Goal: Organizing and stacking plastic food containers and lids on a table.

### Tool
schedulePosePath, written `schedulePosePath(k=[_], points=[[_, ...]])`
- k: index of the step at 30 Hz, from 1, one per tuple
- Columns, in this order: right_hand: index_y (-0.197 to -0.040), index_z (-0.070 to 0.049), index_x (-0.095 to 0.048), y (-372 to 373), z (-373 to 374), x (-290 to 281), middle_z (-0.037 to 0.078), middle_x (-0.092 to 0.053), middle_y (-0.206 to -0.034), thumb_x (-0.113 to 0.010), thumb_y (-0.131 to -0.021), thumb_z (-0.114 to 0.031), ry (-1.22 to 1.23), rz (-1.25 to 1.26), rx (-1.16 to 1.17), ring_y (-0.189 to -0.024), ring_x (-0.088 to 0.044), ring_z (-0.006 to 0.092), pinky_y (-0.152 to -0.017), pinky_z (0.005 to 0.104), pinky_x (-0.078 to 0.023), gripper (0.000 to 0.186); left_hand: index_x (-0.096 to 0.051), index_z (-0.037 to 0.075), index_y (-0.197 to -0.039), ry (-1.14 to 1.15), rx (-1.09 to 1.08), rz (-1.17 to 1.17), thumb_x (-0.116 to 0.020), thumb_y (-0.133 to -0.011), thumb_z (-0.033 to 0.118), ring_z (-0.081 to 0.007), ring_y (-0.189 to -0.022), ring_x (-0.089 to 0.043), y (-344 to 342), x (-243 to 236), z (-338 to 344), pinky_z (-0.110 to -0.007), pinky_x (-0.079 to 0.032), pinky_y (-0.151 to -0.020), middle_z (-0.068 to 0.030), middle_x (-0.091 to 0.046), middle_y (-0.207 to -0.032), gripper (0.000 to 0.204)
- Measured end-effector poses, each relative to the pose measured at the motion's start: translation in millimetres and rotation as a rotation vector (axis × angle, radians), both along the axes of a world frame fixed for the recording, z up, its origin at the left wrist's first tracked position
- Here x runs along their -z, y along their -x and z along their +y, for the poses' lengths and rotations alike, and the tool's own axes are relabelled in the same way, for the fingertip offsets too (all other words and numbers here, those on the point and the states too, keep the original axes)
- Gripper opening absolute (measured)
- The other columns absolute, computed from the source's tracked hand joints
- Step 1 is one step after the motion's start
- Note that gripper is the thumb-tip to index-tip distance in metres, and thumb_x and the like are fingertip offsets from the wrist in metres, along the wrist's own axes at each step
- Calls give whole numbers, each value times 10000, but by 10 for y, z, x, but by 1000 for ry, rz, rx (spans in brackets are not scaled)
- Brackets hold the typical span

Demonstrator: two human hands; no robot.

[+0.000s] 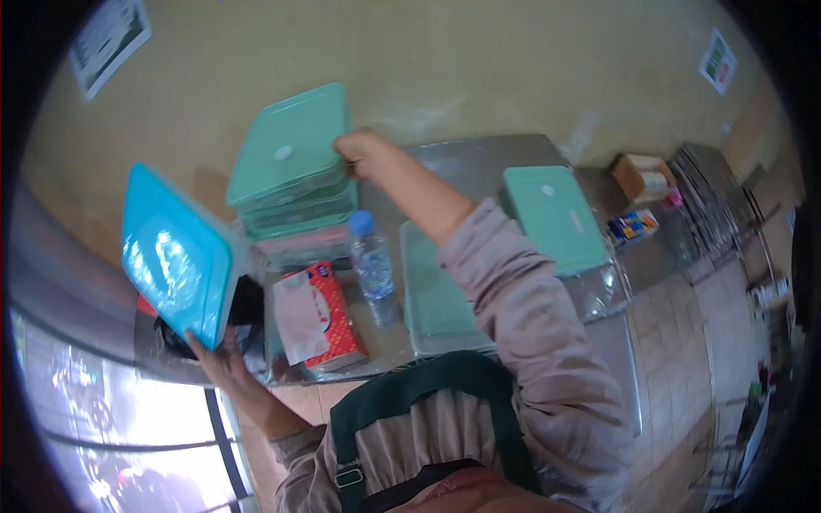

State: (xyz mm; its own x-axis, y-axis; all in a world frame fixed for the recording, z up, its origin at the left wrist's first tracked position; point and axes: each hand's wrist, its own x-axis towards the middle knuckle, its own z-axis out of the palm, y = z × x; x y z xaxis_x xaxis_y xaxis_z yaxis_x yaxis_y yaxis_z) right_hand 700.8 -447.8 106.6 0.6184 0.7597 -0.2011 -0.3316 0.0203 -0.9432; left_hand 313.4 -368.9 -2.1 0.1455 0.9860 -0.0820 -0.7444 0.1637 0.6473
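My left hand (222,359) is closed on the lower edge of a food container with a bright blue lid (175,256), held up at a tilt on the left. My right hand (357,154) reaches across to the back, its fingers closed on the right edge of the top food container with a pale green lid (291,141). That container sits on a stack of similar clear boxes (299,218), and it looks slightly tilted. A water bottle with a blue cap (373,265) stands in front of the stack, beside a red and white tissue pack (321,316).
A large green-lidded container (436,299) lies on the metal table (453,162), partly under my right arm. Another green-lidded container (556,218) rests to the right. Farther right are a small colourful box (633,226) and a wooden box (641,178). A black bag (248,312) is at the left.
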Motion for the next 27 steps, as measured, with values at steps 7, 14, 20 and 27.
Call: schedulePosePath(k=[7, 14, 20, 27], points=[[-921, 104, -496, 247, -240, -314, 189, -537, -868, -483, -698, 21, -170, -1, 301, -769, -566, 293, -574, 389, -472, 238, -404, -18, -1125, -63, -121, -48, -600, -768, 235, -276, -880, -535, -54, -115, -167, -353, -505, -679, -166, -481, -1086, 479], [-901, -35, -525, -452, -1506, -329, 65, -527, -845, -490, -779, -182, -513, -45, 356, -763, -513, 167, -643, 333, -436, 194, -411, -50, -1102, -56, -105, -63, -597, -770, 194, -260, -868, -547, -87, -217, -315, -341, -508, -713, -168, -499, -1064, 452], [-1008, 8, -516, -1130, -3550, -12, 98, -567, -956, -544, -807, -212, -490, -169, 699, -848, -553, 184, -749, 326, -458, 299, -413, -57, -1096, -78, -73, -78, -592, -774, 188, -261, -860, -555, -102, -207, -308, -338, -512, -717, -179, -509, -1038, 443], [-983, 40, -511, -1131, -4949, 986, 108, -559, -916, -543, -811, -186, -181, -234, 937, -804, -551, 187, -693, 309, -465, 285, -428, -72, -1070, -47, -83, -60, -587, -778, 188, -263, -863, -558, -90, -215, -309, -340, -514, -721, -185, -512, -1036, 422]])
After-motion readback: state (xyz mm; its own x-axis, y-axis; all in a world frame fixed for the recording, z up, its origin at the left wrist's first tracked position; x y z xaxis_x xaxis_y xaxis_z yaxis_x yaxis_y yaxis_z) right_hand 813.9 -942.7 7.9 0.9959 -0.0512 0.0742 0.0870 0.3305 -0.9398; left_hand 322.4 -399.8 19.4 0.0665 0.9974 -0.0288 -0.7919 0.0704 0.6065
